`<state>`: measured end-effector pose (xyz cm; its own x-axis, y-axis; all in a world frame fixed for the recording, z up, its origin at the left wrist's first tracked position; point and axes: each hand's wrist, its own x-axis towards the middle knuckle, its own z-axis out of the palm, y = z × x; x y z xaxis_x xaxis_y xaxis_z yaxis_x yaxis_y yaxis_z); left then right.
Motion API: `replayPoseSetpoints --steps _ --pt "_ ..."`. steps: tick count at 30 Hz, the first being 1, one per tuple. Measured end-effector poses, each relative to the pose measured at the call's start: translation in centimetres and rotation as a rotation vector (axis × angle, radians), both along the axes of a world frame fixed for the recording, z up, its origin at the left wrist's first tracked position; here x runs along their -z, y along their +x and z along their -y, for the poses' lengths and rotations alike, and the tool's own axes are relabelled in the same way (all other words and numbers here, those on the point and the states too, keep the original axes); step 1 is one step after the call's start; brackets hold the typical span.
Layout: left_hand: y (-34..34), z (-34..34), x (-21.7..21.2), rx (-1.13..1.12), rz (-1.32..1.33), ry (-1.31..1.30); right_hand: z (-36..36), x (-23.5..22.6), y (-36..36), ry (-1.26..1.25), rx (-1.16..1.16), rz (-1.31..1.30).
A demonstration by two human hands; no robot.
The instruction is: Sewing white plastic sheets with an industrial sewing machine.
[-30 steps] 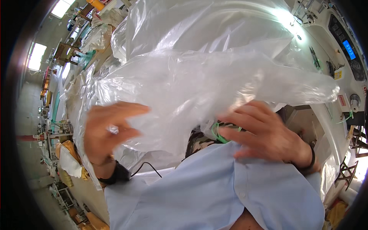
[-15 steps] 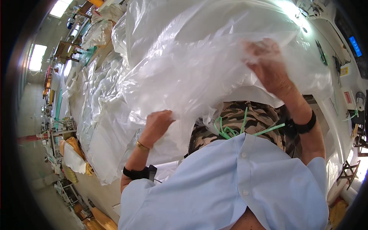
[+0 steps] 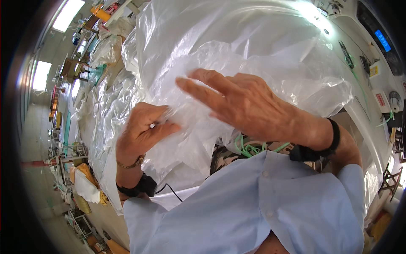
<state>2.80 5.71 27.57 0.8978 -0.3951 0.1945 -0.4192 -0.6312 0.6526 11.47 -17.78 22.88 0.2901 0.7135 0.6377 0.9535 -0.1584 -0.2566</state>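
Observation:
Thin clear plastic sheeting [image 3: 198, 34] lies in a large crumpled heap across the table and reaches my lap. My left hand [image 3: 141, 129] pinches a gathered fold of it between thumb and fingers, left of my lap. Over the middle of the sheeting is my right hand [image 3: 247, 101], with two fingers stretched toward the left hand and slightly blurred. Nothing shows in its grip, though its thumb side is partly hidden. Green plastic strips [image 3: 249, 146] lie on my camouflage trousers, just beyond my shirt.
On the right side of the sewing table are small snips [image 3: 346, 55], a machine panel with a lit blue display [image 3: 382, 40] and a white spool [image 3: 395, 100]. More crumpled plastic [image 3: 108, 91] covers the left. Wooden stools [image 3: 74, 70] and machines stand farther left.
My right hand has swept left and nearer, over the sheeting toward the left hand. My left hand has moved slightly left and up, still pinching plastic.

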Motion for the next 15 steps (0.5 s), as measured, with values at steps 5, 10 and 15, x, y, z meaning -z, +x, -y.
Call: replayPoseSetpoints --steps 5,10,15 --pt "-0.1 -2.0 -3.2 -0.139 0.081 -0.037 2.0 0.7 2.9 -0.095 0.065 0.137" --pt "0.4 -3.2 -3.4 -0.149 0.241 0.137 3.8 0.1 3.6 0.061 0.133 -0.023" --pt "1.9 -7.3 -5.0 -0.573 0.034 -0.051 7.2 -1.3 4.8 0.081 0.192 0.202"
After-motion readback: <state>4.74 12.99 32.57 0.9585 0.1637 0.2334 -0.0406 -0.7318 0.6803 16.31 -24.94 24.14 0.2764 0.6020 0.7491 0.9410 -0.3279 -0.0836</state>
